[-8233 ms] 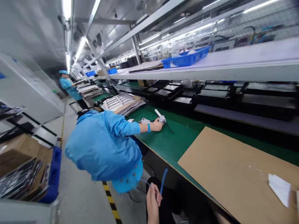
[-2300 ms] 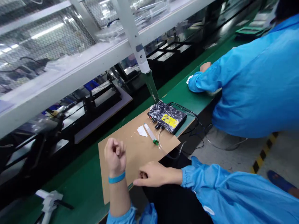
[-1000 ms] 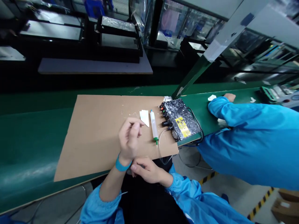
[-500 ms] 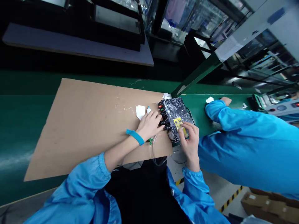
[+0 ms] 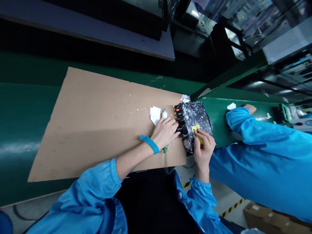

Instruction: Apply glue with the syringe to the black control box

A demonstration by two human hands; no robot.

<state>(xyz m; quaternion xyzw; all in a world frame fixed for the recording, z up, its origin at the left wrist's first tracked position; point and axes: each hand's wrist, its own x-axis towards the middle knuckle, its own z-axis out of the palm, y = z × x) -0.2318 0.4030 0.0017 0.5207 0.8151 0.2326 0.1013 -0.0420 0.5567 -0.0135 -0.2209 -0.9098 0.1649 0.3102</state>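
Green bench [image 5: 19, 123] shows beneath brown cardboard [image 5: 97, 107] at your left. Your left hand [image 5: 166, 132], fingers loosely bent, covers the middle of a syringe [image 5: 164, 114]; whether it grips cannot be told. Nearer that hand, the syringe runs straight away from you, blue tip pointing to the far side. Just right, a black box [image 5: 195, 112], long axis near-to-far, faces its knobs [image 5: 180, 129] left. Your right hand [image 5: 205, 149], half curled, touches its yellow label [image 5: 195, 128], nothing visibly held.
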